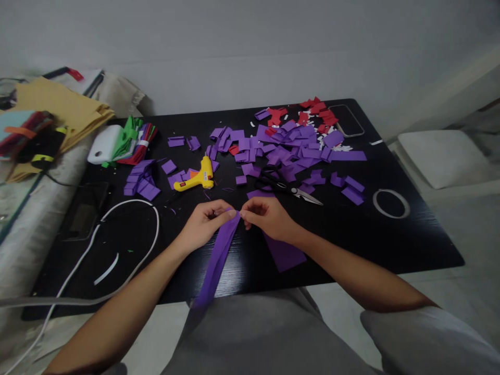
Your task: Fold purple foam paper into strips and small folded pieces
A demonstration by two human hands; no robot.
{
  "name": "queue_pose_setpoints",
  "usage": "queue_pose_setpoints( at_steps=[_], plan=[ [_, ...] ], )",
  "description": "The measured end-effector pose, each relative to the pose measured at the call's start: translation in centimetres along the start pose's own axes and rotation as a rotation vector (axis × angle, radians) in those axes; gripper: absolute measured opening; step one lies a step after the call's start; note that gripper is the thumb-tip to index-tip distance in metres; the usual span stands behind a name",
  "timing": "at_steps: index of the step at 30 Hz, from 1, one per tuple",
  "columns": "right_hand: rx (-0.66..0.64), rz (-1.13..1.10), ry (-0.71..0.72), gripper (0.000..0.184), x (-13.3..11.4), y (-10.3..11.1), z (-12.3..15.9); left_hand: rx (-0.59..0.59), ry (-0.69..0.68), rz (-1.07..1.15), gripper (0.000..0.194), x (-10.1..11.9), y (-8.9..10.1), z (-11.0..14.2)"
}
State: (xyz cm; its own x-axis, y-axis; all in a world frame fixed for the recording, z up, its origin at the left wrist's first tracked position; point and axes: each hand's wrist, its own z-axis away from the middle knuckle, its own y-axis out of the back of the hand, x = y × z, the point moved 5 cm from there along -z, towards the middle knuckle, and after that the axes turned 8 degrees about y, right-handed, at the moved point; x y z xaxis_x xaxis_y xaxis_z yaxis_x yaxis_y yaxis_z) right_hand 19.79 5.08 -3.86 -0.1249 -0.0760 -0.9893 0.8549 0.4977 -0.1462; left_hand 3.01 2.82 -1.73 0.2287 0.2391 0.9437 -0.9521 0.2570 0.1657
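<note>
centrally, near the front edge of the black table [390,234], two bare hands meet at the top end of a long purple strip [219,255]. the left hand [209,219] pinches that end between thumb and fingers, and the strip slants down from it over the table's front edge toward the person's lap. the right hand [265,216] is curled right beside it, thumb and forefinger brought together at the strip's tip; whether it grips the paper too, i can't tell.

under the right hand and forearm lies a flat purple sheet [287,255]. just beyond the right hand, black-handled scissors [291,190] lie with their blades pointing to the right. past the left hand is a yellow glue gun [199,177], its grip end toward the left.

farther back, a loose heap of folded purple pieces [289,146] spreads out, with red pieces [320,112] and small white scraps behind and among it. a phone-shaped clear frame [346,121] lies at the back right corner, and a pale ring [391,203] lies at the right. on the left are a folded purple cluster [142,179], bundled green and red paper [135,141] by a white object [104,145], a dark phone-like slab [85,211] and a looped white cable [154,229].
</note>
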Motion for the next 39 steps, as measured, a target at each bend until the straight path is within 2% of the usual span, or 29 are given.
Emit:
queue_pose_setpoints(
  at_steps=[6, 19, 28, 31, 35, 39],
  plan=[
    [0.020, 0.009, -0.029, 0.033, -0.1, 0.1, 0.0, -0.015, 0.032, 0.014, 0.030, -0.5, 0.0, 0.0],
    [0.034, -0.006, -0.047, 0.032, -0.2, 0.0, 0.0, -0.021, -0.009, -0.041, 0.031, -0.2, -0.1, 0.0],
    [-0.043, -0.014, -0.070, 0.034, 0.1, -0.3, 0.1, -0.016, -0.030, -0.036, 0.028, 0.0, -0.2, 0.2],
    [-0.025, 0.020, -0.048, 0.031, -0.2, -0.2, 0.1, -0.037, 0.025, 0.016, 0.030, -0.3, -0.3, 0.2],
    [0.027, 0.042, -0.015, 0.028, -0.7, 0.0, 0.1, -0.156, 0.139, 0.135, 0.031, -0.9, -0.9, 0.3],
    [0.046, 0.043, -0.011, 0.030, -0.8, 0.2, 0.1, -0.142, 0.199, 0.183, 0.029, -1.2, -0.8, 0.3]
  ],
)
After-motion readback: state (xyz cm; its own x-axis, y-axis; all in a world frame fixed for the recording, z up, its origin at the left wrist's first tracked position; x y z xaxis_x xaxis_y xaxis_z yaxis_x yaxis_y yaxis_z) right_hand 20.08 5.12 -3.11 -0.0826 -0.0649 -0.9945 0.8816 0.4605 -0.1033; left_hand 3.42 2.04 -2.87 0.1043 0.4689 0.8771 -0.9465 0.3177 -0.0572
